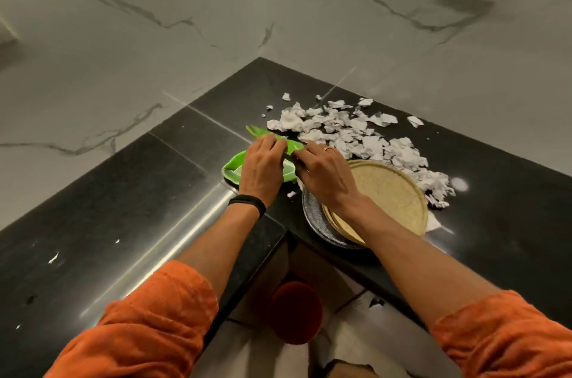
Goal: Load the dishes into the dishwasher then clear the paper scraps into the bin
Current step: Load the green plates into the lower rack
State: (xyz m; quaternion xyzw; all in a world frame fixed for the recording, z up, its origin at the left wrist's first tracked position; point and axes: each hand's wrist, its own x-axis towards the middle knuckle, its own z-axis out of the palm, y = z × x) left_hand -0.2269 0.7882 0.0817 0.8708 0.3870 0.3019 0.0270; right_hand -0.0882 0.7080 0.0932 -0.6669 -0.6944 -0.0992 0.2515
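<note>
Two orange sleeves, the left sleeve [139, 325] and the right sleeve [501, 334], reach forward over a black polished surface [93, 222] set in a corner of marble-veined walls. Beyond and to the right of the fingers a wide heap of torn white paper scraps [356, 136] lies on the surface, its nearest pieces just past the right fingertips. Under the right wrist, nearer than the fingers, sits a stack of tan round plates [380, 191] resting on a dark speckled plate [312, 213]. A green dish [235, 165] lies directly beneath the left hand [263, 167], showing to the left of its fingers. The left fingers are curled round a bundle of green cutlery [289, 143], whose fork tines stick out beyond them; the right hand [325, 173] has its fingers bent, pinching the same bundle from the other side. A black band [247, 202] circles the left wrist, and a ring [327, 148] sits on a right finger.
</note>
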